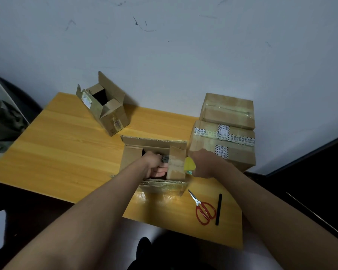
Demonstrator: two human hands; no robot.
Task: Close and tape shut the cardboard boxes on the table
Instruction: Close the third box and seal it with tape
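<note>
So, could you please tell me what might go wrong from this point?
The left hand is inside the open box while its flaps are only partly folded, so fingers could get trapped or taped over. The right hand grips a yellow tape dispenser at the box's edge, so tape may go on crooked. The scissors lie near the right forearm and could be knocked.

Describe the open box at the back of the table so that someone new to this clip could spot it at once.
Start at the yellow wooden table and go to its far left edge by the wall. The small cardboard box stands there alone, flaps up, dark inside. The two stacked boxes at the far right are taped shut.
</note>
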